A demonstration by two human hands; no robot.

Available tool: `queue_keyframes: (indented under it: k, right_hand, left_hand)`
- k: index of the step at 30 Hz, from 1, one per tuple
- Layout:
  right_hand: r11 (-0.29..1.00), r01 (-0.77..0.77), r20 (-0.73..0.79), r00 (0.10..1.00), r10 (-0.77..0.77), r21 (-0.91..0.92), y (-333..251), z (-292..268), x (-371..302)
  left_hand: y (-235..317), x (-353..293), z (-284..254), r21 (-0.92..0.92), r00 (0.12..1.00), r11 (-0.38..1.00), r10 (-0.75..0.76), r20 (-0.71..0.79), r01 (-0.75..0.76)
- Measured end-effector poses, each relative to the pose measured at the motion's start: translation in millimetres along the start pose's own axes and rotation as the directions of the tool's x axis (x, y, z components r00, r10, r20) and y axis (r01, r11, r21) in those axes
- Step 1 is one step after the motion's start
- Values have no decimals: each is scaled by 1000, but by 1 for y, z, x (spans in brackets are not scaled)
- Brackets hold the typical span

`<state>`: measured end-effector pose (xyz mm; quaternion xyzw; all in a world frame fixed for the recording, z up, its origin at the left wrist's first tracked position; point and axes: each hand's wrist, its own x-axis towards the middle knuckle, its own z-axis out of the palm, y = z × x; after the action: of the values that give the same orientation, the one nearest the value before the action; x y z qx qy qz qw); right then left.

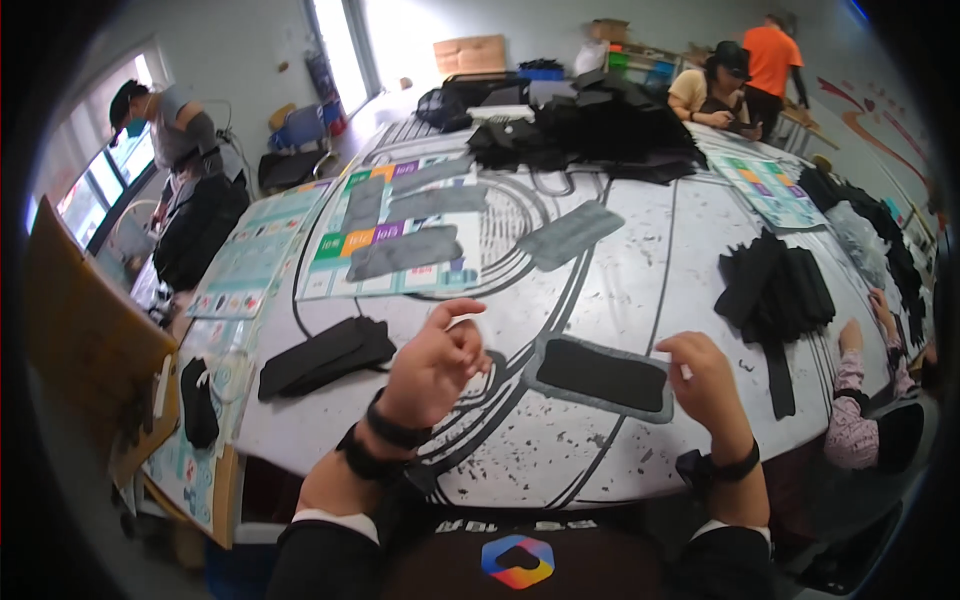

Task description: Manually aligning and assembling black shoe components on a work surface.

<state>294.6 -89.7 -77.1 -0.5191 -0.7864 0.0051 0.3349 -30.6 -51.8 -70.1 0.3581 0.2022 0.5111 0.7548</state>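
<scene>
At eight o'clock on the white table, with twelve at its far side, a stack of black strips lies just beside the left hand; that hand hangs with its fingers loosely curled and nothing visible in them. Near five o'clock, between the hands, lies the piece in hand: a black rectangle on a grey backing, whose border shows all round it. The right hand, at four o'clock, has its bent fingers at the backing's right end; whether they pinch it or only hover, I cannot tell.

To handle this pair well, I would use the left fingertips to hold the left end flat, square the right end with the other hand, keep the grey margin even, and smooth from the middle outward so that no crease forms.

Counting from left to right: one stack at eight, at least two strips, the rest too overlapped to number; four loose grey pieces at ten, on or across the printed sheet; one grey piece alone at twelve; one dark heap beyond it, uncountable; one rectangle and one backing at five; one black pile at three, its strips too tangled to count.
</scene>
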Motion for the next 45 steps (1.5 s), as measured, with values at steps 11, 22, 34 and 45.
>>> queue_keyframes:
  k: [11, 22, 34, 45]
  right_hand:
    - [971, -238, 106, 966, 235, 13, 21, 15, -38]
    - [993, 25, 415, 909, 24, -112, 6, 41, -41]
    - [996, -41, 449, 894, 1, 80, -16, 41, -60]
    - [966, -240, 361, 913, 190, 99, -12, 18, -31]
  left_hand:
    - [-49, 22, -34, 919, 953, 392, -293, 83, 40]
    - [-56, 19, -41, 942, 911, 249, -290, 293, -224]
    - [-56, 34, -17, 978, 913, -164, -404, 53, -130]
    - [-27, 9, -6, 870, 853, 124, -171, 492, -477]
